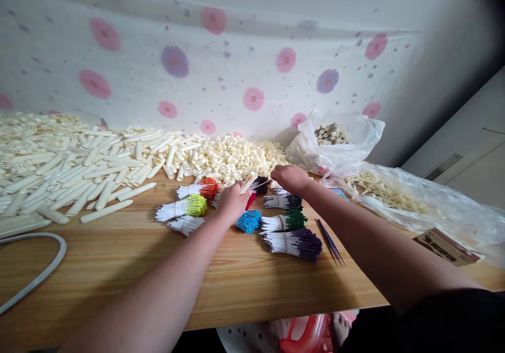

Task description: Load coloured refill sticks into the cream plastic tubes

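The left hand, at frame centre, is closed on a smooth cream tube above the tied bundles of thin white sticks with coloured tips. The right hand curls knuckles-up just beside it, its grip hidden. Little looks finished: the bundles are still banded, and loose tubes and ribbed caps lie heaped across the upper left of the wooden counter.

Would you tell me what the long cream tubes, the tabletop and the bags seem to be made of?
Cream tubes: probably moulded plastic, matte, uniform colour, rounded ends. Tabletop: wood or wood-look laminate, pale grain lines, slight sheen. Bags: thin translucent plastic film, crinkled, glossy.
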A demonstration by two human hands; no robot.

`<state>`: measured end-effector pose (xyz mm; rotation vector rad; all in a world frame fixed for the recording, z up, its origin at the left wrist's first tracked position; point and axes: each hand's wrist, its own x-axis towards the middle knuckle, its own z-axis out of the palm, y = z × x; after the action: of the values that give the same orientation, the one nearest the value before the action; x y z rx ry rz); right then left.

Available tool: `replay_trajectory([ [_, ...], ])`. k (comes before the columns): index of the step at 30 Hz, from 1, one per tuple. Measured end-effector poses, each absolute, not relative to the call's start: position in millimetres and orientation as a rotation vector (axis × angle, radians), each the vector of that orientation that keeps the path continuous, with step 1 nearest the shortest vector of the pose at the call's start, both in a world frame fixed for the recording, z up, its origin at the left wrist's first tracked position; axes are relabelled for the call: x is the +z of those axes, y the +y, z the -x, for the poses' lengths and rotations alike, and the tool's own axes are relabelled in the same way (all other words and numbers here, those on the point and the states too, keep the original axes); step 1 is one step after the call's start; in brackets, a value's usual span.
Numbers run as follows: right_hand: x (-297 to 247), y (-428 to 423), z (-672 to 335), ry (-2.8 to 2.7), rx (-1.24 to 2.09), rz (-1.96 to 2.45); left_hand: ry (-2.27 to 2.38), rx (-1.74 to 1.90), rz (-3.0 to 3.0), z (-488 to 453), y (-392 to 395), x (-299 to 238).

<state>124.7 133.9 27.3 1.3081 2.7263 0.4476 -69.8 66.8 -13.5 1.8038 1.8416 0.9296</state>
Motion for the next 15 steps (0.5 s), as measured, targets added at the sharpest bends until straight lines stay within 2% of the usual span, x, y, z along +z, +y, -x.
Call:
replay_trajectory([
  [3,40,109,-143,2.765,0.461,-1.327,1.778,1.014,-1.826,66,59,-9],
  [7,50,50,-159,3.039,0.265,-1.236,1.321,0.982,-1.859,48,32,-1],
  [11,44,1,-171,3.401,-0.328,-1.201,1.053,0.799,-1.842,29,2,7],
  [15,30,-11,-179,3.409,-1.193,-1.559,0.939,0.809,-1.657,22,-8,10],
])
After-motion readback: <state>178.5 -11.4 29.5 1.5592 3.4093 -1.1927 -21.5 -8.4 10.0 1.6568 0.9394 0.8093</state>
